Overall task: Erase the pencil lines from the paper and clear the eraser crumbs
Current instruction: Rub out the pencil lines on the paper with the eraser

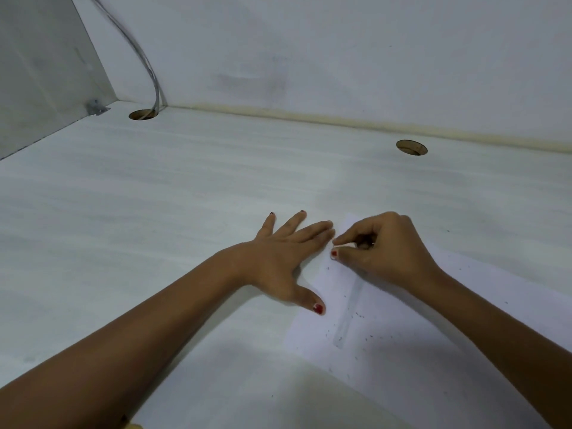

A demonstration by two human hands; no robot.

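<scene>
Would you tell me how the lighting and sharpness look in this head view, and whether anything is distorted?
Head view: soft, even light, no glare; a faint broad shadow dims the near desk; the wide lens slightly bows the desk's back edge; the white paper hardly stands out; the eraser in the right hand is a pale, blurred speck.

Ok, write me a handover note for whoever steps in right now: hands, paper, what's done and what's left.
Left hand: open, flat on the desk, thumb on the left edge of the paper, apparently steadying it.
Right hand: curled, pinching a small thing at the paper's far end, likely the eraser, mostly hidden.
Done: the pencil line is down to a faint grey smear.
Left: finish that smear, then clear the eraser crumbs scattered over the sheet.
</scene>
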